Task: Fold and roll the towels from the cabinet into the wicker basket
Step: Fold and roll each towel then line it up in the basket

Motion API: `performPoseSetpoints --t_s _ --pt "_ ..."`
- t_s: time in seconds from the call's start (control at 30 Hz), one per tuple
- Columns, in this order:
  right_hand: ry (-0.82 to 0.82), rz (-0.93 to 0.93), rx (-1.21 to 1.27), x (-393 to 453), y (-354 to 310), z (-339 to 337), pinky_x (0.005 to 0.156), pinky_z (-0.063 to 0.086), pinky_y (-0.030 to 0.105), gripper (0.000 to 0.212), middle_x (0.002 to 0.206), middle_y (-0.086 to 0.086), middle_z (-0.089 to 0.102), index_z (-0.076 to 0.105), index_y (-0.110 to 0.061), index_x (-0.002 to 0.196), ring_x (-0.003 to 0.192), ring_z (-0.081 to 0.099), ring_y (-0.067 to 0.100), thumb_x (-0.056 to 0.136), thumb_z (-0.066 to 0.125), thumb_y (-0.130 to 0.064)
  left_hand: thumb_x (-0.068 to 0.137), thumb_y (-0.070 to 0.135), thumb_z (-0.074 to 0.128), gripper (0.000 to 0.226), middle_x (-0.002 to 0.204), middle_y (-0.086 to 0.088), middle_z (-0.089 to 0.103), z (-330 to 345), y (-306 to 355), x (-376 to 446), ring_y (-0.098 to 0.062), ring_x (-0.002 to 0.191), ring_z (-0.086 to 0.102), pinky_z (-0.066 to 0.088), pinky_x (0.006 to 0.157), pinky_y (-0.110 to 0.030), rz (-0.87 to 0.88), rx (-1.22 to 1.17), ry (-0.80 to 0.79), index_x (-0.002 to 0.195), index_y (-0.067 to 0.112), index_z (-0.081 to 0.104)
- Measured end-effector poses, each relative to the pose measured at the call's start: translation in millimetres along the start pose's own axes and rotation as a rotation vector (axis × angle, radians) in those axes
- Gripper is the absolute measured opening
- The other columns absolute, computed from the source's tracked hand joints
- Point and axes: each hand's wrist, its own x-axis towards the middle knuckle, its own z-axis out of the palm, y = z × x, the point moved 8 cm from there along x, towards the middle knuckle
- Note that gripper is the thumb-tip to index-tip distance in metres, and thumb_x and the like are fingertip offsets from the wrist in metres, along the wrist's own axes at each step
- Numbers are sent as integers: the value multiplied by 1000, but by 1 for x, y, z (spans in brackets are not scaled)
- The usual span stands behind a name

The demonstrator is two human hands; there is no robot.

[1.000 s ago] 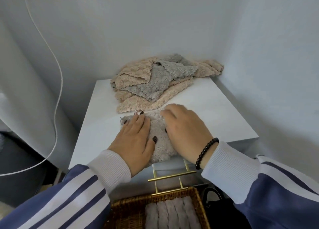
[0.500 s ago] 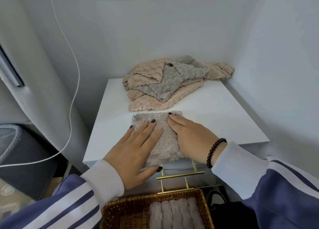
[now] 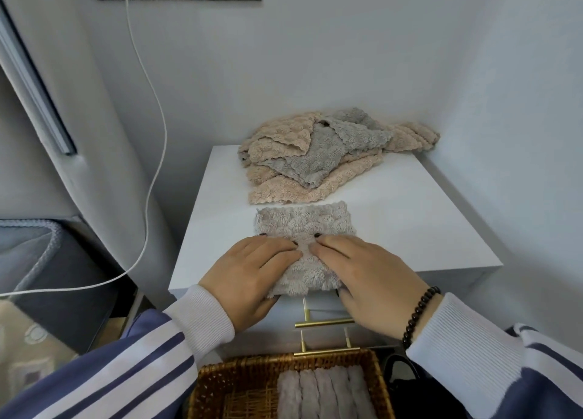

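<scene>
Wicker basket (image 3: pixel 220 384): bottom centre of frame, nearest the camera; a row of rolled grey towels (image 3: pixel 321 393) lies in its right part, bare wicker to their left.
Drawer handles (image 3: pixel 325 322): two brass bars just above the basket rim, below the tabletop's front edge.
Left hand (image 3: pixel 249 273): lower centre, fingers curled onto the near end of the folded grey towel (image 3: pixel 304 229), thumb side tucked under its left corner.
Right hand (image 3: pixel 369 276): beside the left, fingertips nearly meeting it, curled over the same near end; looks like the start of a roll.
Towel position: lies on the white tabletop (image 3: pixel 426 223), near end overhanging the front edge.
Risk: the overhanging end could slide off toward the drawers; uneven pressure between hands would likely skew or loosen the roll.
Room: bare tabletop right of the towel; little ahead.
Towel pile (image 3: pixel 318 156): beige and grey, upper centre, just beyond the towel's far edge; rolling forward may catch it.
Wall: behind and right, closing the corner.
</scene>
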Motion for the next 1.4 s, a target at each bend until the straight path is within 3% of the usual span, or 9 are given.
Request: performPoseSetpoints --t_s 0.07,0.23,0.33,0.47,0.67,0.87,1.17,1.33,1.4 --pt "44 16 41 3 4 -8 95 46 28 57 136 -4 48 48 -17 135 126 46 16 81 61 -7 79 23 56 42 115 -3 66 -8 -3 0 -20 105 62 45 95 -31 -19 -1 39 119 15 52" --pt "-13 127 157 2 26 -19 95 41 21 37 129 -13 51 54 -22 128 117 48 7 91 53 -25 81 30 51 31 93 2 69 -24 -8 -2 -21 76 67 49 76 -28 -65 34 89 109 18 51" --pt "-30 179 287 0 36 -22 73 47 21 25 107 -5 65 61 -22 114 83 59 9 89 56 -26 81 37 55 33 83 2 67 -25 -7 -3 -21 65 63 46 70 -25 -88 -16 113 107 18 47" --pt "29 222 389 6 46 -21 49 36 19 18 74 1 64 57 -23 110 49 48 9 92 54 -26 78 41 52 38 81 4 65 -26 -12 1 -18 62 60 48 59 -24 -193 -69 150 109 20 48" --pt "131 354 525 17 63 -17 57 42 28 19 75 -1 63 48 -23 112 64 57 16 95 49 -32 82 53 63 24 77 8 65 -18 -51 1 -12 71 62 51 66 -27 -681 -528 254 88 32 53" --pt "253 453 530 28 76 -11 55 35 30 23 63 -5 49 46 -20 84 60 48 16 95 48 -39 92 45 53 25 68 5 55 -7 -65 12 -10 60 47 31 51 -23 -917 -514 235 79 24 49" --pt "355 604 553 40 93 -3 48 26 28 47 53 -4 37 34 -17 60 50 36 15 88 58 -46 91 40 47 36 64 -2 48 -1 -76 23 -19 61 45 30 53 -30 -1036 -259 33 66 16 39" --pt "347 622 508 43 95 -2 48 28 26 44 52 -7 42 40 -23 59 52 43 11 84 60 -53 85 29 53 15 91 0 56 -4 -74 30 -24 85 53 45 75 -36 -997 -147 31 93 18 50" --pt "349 625 530 44 98 1 53 35 26 40 60 -6 50 49 -20 67 61 50 12 82 62 -56 82 15 55 23 103 -2 55 -14 -64 43 -26 93 52 40 80 -37 -790 -1 140 105 16 53"
